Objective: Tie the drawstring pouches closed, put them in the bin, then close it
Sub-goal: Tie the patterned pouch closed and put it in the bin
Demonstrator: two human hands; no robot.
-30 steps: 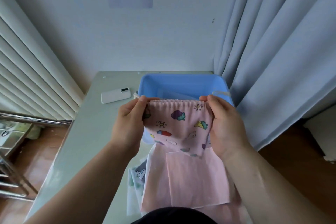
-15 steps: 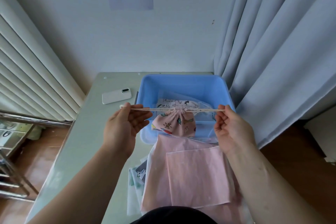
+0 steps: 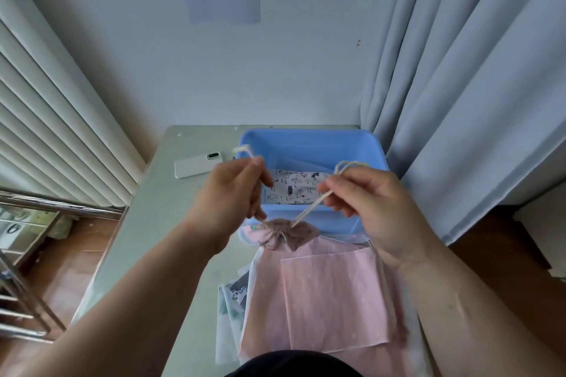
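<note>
now both hands (image 3: 232, 190) (image 3: 372, 202) pinch cream cords (image 3: 309, 208); pink pouch (image 3: 283, 234) hangs cinched, mouth puckered.

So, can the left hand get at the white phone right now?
Probably yes: the phone lies just beyond the left hand, nothing between them, though that hand pinches a drawstring and must drop it first.

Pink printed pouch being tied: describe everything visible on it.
The pink pouch looks like soft cloth with small cartoon prints. Its mouth is cinched into a gathered ruffle. Two cream cords rise from it: the left hand grips one, the right hand pinches the other. It is in front of the blue bin, above pink sheets; hanging or resting, unclear.
</note>
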